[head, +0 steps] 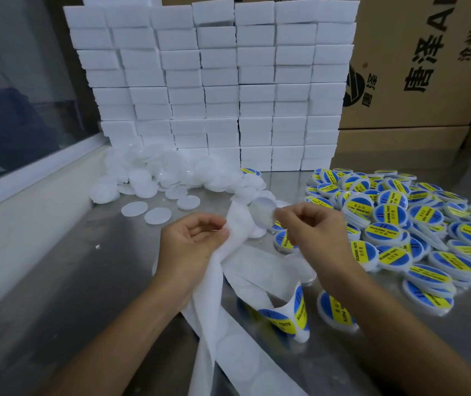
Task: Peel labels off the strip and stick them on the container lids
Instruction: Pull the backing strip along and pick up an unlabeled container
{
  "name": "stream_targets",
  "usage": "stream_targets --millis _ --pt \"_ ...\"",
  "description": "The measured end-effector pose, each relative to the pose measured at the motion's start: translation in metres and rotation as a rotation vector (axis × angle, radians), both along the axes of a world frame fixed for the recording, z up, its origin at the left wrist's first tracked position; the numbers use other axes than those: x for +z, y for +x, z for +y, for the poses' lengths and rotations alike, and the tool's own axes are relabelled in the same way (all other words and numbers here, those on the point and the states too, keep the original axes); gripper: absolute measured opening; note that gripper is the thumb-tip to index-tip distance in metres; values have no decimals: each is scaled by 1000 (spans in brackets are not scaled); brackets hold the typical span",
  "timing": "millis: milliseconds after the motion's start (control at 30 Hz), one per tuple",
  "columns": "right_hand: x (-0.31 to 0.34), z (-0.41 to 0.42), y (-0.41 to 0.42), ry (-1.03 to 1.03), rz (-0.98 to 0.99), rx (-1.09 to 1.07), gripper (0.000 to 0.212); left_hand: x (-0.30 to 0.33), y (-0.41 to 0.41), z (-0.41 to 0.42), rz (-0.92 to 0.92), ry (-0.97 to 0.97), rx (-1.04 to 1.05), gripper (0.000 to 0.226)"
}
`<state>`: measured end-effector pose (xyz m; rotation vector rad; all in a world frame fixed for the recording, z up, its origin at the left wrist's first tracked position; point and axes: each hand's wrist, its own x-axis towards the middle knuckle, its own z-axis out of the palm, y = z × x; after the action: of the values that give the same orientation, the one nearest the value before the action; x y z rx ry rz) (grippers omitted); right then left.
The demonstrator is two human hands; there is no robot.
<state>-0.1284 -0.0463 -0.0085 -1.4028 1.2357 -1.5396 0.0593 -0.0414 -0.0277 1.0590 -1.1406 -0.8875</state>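
At frame centre the left hand (191, 247) grips the long white backing strip (228, 284), holding it taut so the right hand (311, 232) can pinch a round label (263, 208) lifted off it, pale back toward us. Bare white round lids (157, 215) wait upper left within reach; blue-and-yellow labelled lids (417, 238) pile at right, kept apart as done

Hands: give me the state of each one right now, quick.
Left hand: fingers curled, gripping the white backing strip.
Right hand: fingers pinching a round label, back side facing the camera, just above the strip.
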Motion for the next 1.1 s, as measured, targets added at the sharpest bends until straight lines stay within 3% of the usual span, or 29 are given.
stream_targets --millis 167,267,400,533,600,733,1000,1100 --pt "6 -2 -8 168 -318 26 8 -12 18 -16 -76 21 165 12" --pt "9 -1 -8 98 -316 12 6 -15 37 -30 -348 -8 339 18" --pt "11 1 -7 29 -256 4 8 -11 66 -43 -427 -47 567 23" --pt "12 3 -7 -8 -183 2 13 -13 82 -56 -676 38 687 11" --pt "11 3 -7 -26 -147 2 12 -10 89 -64 -766 94 660 7" --pt "11 2 -6 -74 -101 -5 10 6 103 -85 -954 361 477 24" --pt "10 0 -8 -89 -68 -33 9 13 105 -111 -1225 445 223 32" --pt "8 -1 -8 -98 -64 -34 11 14 102 -113 -1200 432 271 12"
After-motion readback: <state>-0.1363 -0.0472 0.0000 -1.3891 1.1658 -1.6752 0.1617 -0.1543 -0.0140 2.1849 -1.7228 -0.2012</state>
